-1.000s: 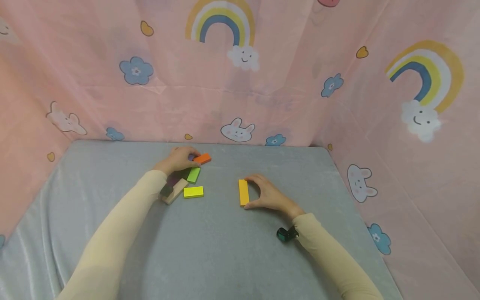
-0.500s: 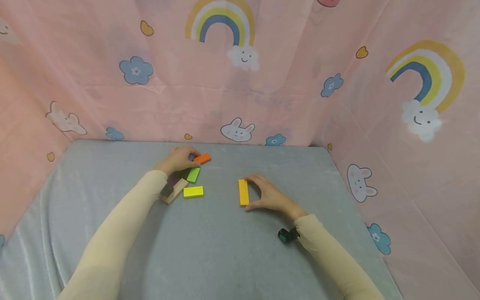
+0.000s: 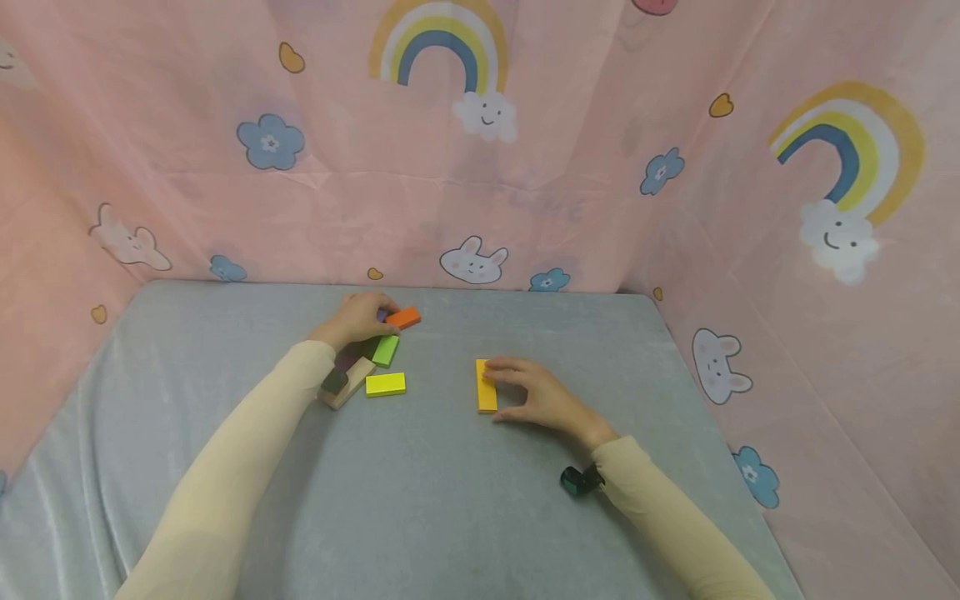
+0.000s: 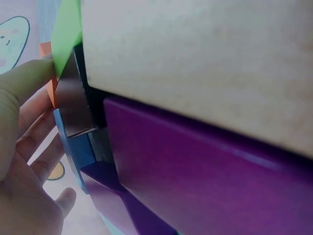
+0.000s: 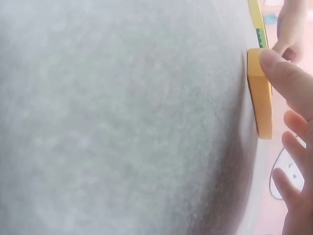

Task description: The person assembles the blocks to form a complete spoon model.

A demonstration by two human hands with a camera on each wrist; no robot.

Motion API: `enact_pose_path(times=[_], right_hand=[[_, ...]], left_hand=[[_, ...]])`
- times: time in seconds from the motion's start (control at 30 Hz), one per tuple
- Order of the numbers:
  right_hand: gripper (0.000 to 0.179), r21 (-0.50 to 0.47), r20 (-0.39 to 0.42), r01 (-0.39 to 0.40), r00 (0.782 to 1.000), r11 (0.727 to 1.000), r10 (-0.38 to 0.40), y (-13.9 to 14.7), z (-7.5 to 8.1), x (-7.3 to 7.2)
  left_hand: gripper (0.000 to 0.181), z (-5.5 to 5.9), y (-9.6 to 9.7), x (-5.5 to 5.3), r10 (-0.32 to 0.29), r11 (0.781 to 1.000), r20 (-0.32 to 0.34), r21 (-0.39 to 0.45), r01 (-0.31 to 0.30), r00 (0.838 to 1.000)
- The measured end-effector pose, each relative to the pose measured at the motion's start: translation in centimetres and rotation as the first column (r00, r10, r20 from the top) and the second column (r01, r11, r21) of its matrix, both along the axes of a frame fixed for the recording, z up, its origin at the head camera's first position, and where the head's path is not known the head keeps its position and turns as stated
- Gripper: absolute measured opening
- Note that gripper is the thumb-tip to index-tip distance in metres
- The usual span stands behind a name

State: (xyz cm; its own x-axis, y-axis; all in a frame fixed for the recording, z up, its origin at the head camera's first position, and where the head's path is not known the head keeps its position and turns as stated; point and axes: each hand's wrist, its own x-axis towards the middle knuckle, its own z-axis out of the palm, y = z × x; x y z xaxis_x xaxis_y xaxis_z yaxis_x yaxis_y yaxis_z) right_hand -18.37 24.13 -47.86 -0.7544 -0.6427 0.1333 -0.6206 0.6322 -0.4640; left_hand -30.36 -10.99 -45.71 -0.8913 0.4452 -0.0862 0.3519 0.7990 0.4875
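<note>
At the back of the table, my left hand point(image 3: 356, 321) pinches an orange wooden block point(image 3: 405, 318) near one end. The thumb lies on its near side and the other fingers reach behind it, as the left wrist view shows. To the right, an amber block point(image 3: 486, 395) lies lengthwise on the cloth. My right hand point(image 3: 543, 400) is spread loosely beside it, the forefinger over its far part and the thumb by its near end. In the right wrist view, the thumb point(image 5: 286, 73) overlaps the block's end; whether it touches is unclear.
Around the left hand lie a green block point(image 3: 386, 351), a yellow block point(image 3: 386, 385) and a plain wood block point(image 3: 352, 383). The left wrist view adds purple point(image 4: 195, 166), dark brown point(image 4: 76, 100) and blue point(image 4: 78, 152) blocks. A pink patterned curtain point(image 3: 330, 217) borders the grey cloth.
My right hand has loosened around the amber block and shifted slightly toward me and right, its forefinger coming down over the block. The left hand and the blocks stay put.
</note>
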Motion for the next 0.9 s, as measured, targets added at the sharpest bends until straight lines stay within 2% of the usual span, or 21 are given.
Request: enact_pose_path(times=[0.17,0.4,0.9], right_hand=[[0.060,0.013,-0.011,-0.032,0.999,0.999,0.032,-0.23,0.21,0.06],[0.052,0.075,-0.019,-0.034,0.999,0.997,0.036,-0.33,0.07,0.09],[0.046,0.024,0.019,-0.042,0.999,0.999,0.041,-0.27,0.07,-0.26]], left_hand=[[0.045,-0.15,0.00,-0.05,-0.001,1.000,-0.009,-0.009,0.001,1.000],[0.044,-0.30,0.01,-0.15,-0.007,1.000,-0.010,0.000,0.007,1.000],[0.042,-0.16,0.18,0.13,0.008,1.000,-0.011,-0.005,-0.008,1.000]])
